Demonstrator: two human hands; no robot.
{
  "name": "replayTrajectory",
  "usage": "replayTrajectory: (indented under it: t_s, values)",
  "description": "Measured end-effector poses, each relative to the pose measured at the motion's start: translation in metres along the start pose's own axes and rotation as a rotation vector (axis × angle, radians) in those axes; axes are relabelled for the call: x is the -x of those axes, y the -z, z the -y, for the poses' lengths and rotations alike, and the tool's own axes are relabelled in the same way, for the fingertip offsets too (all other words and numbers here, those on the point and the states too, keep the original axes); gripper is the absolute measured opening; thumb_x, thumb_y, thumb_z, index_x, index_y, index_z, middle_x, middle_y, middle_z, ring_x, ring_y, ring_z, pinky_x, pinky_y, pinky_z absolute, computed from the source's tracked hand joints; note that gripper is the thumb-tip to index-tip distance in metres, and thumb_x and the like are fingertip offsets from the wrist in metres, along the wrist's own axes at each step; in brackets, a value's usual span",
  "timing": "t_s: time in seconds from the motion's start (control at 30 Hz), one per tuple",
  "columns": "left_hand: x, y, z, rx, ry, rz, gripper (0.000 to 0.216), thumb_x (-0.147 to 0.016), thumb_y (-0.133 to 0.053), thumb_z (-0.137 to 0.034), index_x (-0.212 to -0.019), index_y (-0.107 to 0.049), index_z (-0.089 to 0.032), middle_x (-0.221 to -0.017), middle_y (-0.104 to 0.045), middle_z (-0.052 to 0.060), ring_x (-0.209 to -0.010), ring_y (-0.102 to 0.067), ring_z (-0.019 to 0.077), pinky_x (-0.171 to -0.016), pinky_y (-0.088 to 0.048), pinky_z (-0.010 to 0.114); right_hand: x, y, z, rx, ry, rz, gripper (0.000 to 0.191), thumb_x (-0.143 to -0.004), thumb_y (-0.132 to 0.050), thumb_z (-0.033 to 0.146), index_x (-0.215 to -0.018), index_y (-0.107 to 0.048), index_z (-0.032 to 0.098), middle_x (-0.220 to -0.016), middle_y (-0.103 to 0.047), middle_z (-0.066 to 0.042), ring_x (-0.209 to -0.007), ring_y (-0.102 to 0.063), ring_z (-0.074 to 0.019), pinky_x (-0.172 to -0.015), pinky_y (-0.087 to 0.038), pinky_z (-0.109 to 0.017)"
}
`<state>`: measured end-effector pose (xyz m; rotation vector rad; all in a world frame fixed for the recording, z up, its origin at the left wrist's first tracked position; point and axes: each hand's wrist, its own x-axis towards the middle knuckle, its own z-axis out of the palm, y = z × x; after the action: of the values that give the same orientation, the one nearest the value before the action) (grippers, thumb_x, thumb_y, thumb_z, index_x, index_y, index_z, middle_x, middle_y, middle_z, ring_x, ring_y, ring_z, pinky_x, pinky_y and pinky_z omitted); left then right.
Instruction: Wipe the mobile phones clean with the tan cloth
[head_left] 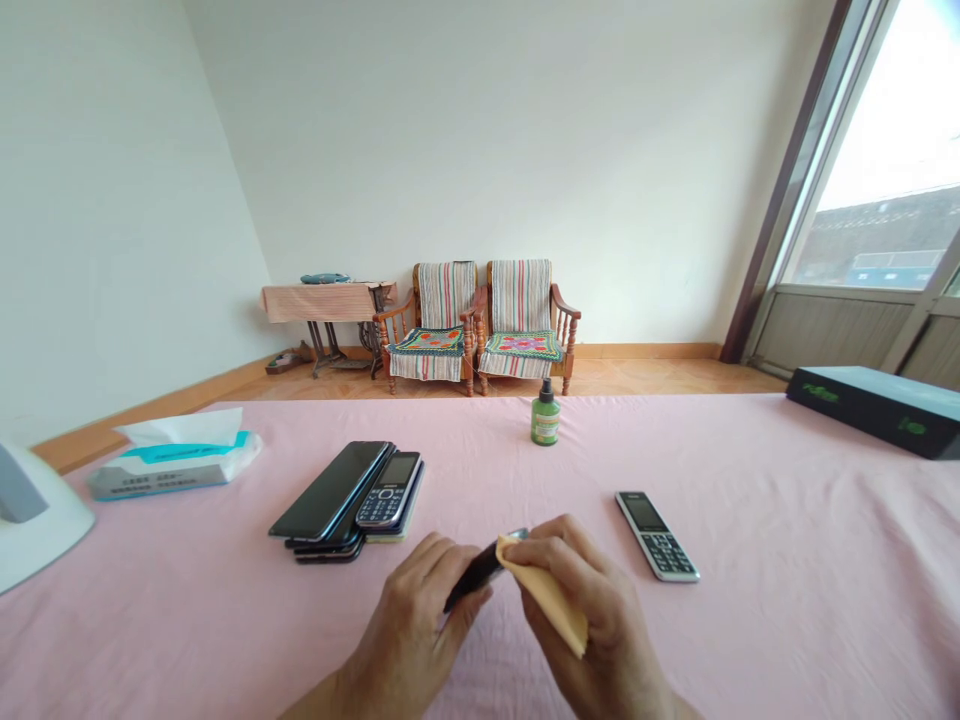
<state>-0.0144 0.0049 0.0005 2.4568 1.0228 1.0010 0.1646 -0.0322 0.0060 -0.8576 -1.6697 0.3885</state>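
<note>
Between my hands is a dark mobile phone [474,578], tilted and seen nearly edge-on. My left hand [416,620] grips its lower left end between thumb and fingers. A yellow cloth [553,602] is pinched in my right hand [592,610], and its upper edge presses against the phone's far right end. Most of the phone's faces are hidden from me. Right of my hands lies a silver-and-black keypad phone [657,537], face up. Left of them rests a stack of phones [334,495], with another keypad phone [390,490] on its right side.
A green spray bottle [545,415] stands near the far edge of the pink-covered table [465,440]. A tissue pack [176,465] and a white rounded object [34,520] are at the left. At the far right sits a black box [874,405]. Two wooden chairs [555,305] stand beyond.
</note>
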Motion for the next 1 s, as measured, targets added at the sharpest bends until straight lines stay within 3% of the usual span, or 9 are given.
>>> replayTrajectory:
  t_s: [0.13,0.33,0.83,1.0]
  values:
    - [-0.002,-0.001,0.002,0.204,0.266,0.024,0.024,-0.087,-0.057,-0.039,-0.079,-0.058,-0.016,-0.067,-0.050,-0.001,-0.061,-0.047,0.0137,-0.054,-0.035,0.022,-0.003,0.003,-0.001,0.090,0.000,-0.099,0.029,-0.080,-0.049,0.003,-0.101,-0.057,0.021,-0.090,-0.056,-0.004,-0.080,-0.059,-0.0152,-0.069,-0.049,-0.024]
    - [0.000,-0.009,0.001,0.644,0.397,0.127,0.032,-0.084,-0.060,-0.045,-0.083,-0.056,-0.013,-0.071,-0.046,-0.002,-0.066,-0.045,0.0134,-0.055,-0.036,0.020,0.002,-0.005,-0.009,0.148,-0.014,0.035,0.033,-0.078,-0.049,0.000,-0.102,-0.056,0.022,-0.089,-0.054,-0.004,-0.078,-0.059,-0.0150,-0.067,-0.050,-0.024]
    - [0.000,-0.012,-0.004,0.625,0.380,0.168,0.037,-0.083,-0.058,-0.050,-0.079,-0.053,-0.013,-0.069,-0.041,-0.003,-0.064,-0.041,0.0129,-0.055,-0.035,0.021,0.006,-0.009,-0.015,0.191,-0.030,0.117,0.043,-0.074,-0.045,-0.003,-0.109,-0.054,0.021,-0.096,-0.053,-0.006,-0.084,-0.059,-0.0163,-0.072,-0.050,-0.025]
    - [-0.002,-0.010,-0.005,0.583,0.369,0.172,0.037,-0.081,-0.060,-0.050,-0.080,-0.056,-0.013,-0.069,-0.045,-0.002,-0.065,-0.043,0.0137,-0.056,-0.035,0.022,0.005,-0.010,-0.015,0.134,-0.006,0.088,0.033,-0.076,-0.048,0.003,-0.102,-0.056,0.022,-0.091,-0.054,-0.004,-0.078,-0.059,-0.0146,-0.068,-0.050,-0.022]
